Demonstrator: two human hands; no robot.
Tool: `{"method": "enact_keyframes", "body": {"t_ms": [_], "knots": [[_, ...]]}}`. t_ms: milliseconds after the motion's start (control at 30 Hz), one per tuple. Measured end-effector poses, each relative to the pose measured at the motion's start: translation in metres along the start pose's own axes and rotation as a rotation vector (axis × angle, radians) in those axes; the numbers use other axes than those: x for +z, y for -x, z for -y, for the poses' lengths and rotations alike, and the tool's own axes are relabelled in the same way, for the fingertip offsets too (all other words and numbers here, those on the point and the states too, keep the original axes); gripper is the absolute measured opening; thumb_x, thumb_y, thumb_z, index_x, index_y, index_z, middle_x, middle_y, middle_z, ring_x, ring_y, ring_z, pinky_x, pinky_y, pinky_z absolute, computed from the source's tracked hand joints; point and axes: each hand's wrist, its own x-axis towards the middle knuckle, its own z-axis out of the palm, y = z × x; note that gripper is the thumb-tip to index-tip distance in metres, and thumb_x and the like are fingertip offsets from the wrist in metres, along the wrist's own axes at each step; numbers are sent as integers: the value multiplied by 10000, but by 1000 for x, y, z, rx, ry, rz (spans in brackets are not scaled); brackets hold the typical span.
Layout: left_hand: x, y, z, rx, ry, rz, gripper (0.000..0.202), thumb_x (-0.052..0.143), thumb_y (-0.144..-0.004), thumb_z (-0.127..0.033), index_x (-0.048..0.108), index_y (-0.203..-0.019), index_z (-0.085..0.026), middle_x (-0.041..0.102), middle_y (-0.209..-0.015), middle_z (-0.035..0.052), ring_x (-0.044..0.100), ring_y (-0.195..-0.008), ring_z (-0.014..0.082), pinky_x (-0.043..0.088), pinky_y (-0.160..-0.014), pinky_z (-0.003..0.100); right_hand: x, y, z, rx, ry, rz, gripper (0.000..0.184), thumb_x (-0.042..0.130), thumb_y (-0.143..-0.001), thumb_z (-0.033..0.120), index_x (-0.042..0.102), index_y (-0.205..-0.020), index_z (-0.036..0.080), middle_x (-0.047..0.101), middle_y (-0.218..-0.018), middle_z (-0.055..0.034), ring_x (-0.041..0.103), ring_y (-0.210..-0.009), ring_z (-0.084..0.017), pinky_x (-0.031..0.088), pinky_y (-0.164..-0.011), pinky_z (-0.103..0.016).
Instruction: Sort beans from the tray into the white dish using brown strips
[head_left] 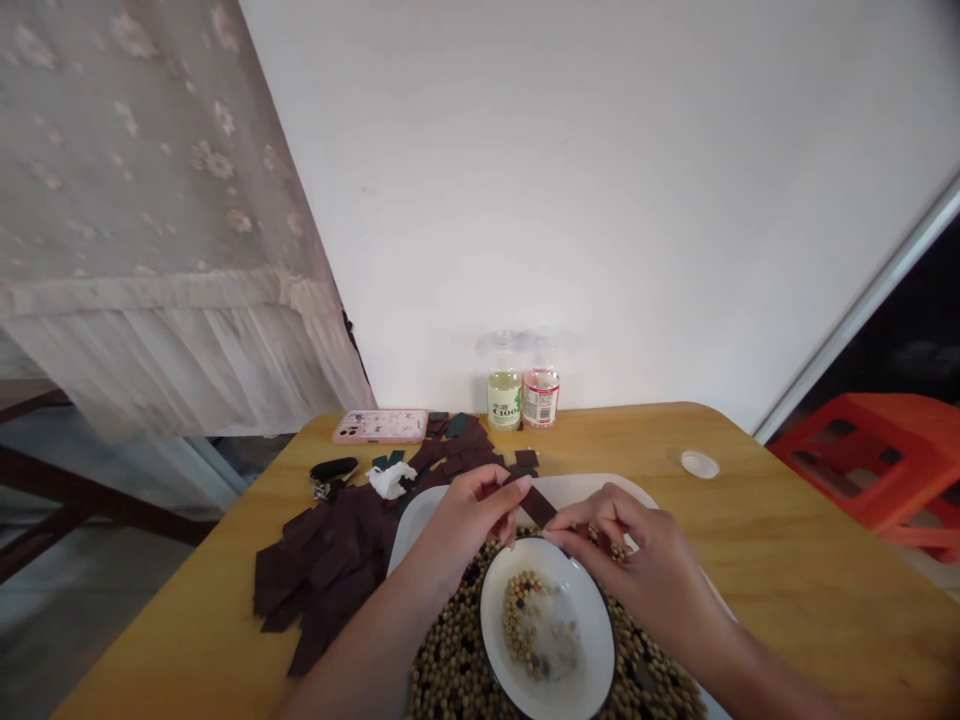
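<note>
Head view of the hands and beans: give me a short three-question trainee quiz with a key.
1. True or false: the white bowl sits on the mixed beans.
2. What does the left hand pinch? A: a pink-cased phone. B: a dark brown strip. C: a white tissue.
3. How many small bottles stand at the table's far edge?

Key: 1 true; 2 B; 3 two.
</note>
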Motion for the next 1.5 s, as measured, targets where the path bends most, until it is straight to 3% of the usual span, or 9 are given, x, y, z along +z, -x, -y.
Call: {"method": "enact_keyframes", "body": {"t_ms": [167,433,567,733,867,1033,1233,1367,1500], "knots": [[2,4,-4,-52,-36,18,386,621,-702,-427,345,-558,-198,265,-410,-109,231,-373,40,258,-392,176,-1,0,-2,9,-78,60,403,573,-774,267,211,-599,239,698,-724,-35,669,-703,-165,487,-569,-235],[9,10,-8,-10,-212,98,318,513,-775,-461,423,-640,-187,436,-498,-62,415,-451,71,342,-459,190,4,7,8,-92,-101,348,383,560,-780,210,237,-574,225,697,-697,34,671,-675,-118,490,-580,-196],[8,8,-7,29,-322,40,282,472,-810,-433,420,-664,-198,475,-514,-59,495,-470,91,380,-476,197,2,4,9,-84,-103,272,401,577,-768,220,230,-566,228,697,-694,19,668,-663,-135,496,-598,-230],[2,2,0,26,-404,-85,280,431,-825,-438,372,-669,-213,444,-453,-74,472,-389,98,384,-405,200,0,0,7,17,-125,145,397,591,-745,222,236,-568,230,694,-672,-8,678,-686,-162,491,-543,-224],[3,2,3,36,-472,11,252,440,-822,-402,412,-676,-199,467,-483,-60,486,-408,93,396,-400,190,0,0,1,51,-169,101,401,581,-749,221,221,-570,230,693,-706,-15,672,-684,-157,498,-546,-233],[6,6,1,-51,-351,174,289,492,-793,-441,459,-682,-176,532,-567,-32,570,-475,103,439,-452,197,0,-1,-5,47,-118,111,402,574,-767,272,225,-572,235,616,-573,4,670,-714,-178,494,-565,-255],[6,7,-4,-177,-137,214,364,557,-740,-513,471,-683,-163,565,-540,-13,580,-454,114,482,-458,228,0,-1,1,31,-101,158,414,560,-765,240,199,-562,232,678,-660,-19,657,-639,-151,491,-536,-250],[5,6,-2,-238,18,233,375,587,-721,-518,484,-719,-157,589,-560,-3,582,-439,107,472,-434,208,0,-1,4,6,-69,84,418,565,-760,247,203,-551,232,681,-650,-24,677,-681,-177,494,-518,-242],[3,6,-3,-261,164,293,326,671,-687,-411,493,-813,-169,630,-638,7,652,-555,149,507,-490,219,0,-3,-1,10,-144,3,435,585,-759,277,212,-541,226,653,-621,-14,684,-709,-190,515,-516,-227]]}}
